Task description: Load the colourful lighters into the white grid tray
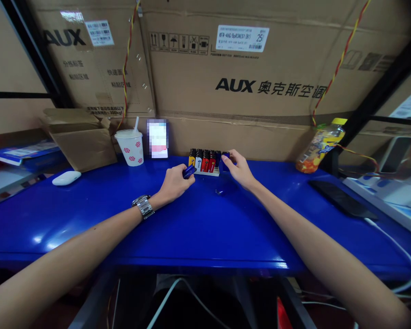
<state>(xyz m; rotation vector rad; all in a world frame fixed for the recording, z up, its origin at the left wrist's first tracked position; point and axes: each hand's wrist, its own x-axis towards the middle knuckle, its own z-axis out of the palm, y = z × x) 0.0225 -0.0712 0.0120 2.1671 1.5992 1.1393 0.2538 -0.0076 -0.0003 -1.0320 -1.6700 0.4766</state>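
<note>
A small light-coloured tray [208, 173] stands on the blue table with several upright lighters [205, 163] in it, in yellow, white, red and dark blue rows. My left hand [176, 183], with a metal watch at the wrist, is closed round a dark blue lighter [189, 172] just left of and in front of the tray. At the tray's right end, my right hand [238, 167] pinches another dark blue lighter [226, 160], held upright. Whether this one touches the tray, I cannot tell.
Behind the tray stand large cardboard boxes [260, 123]. To the left are a phone [157, 139] propped upright, a paper cup with a straw [130, 146], a paper bag [78, 141] and a white mouse [66, 178]. A drink bottle [320, 146] and a black phone [340, 198] are at right.
</note>
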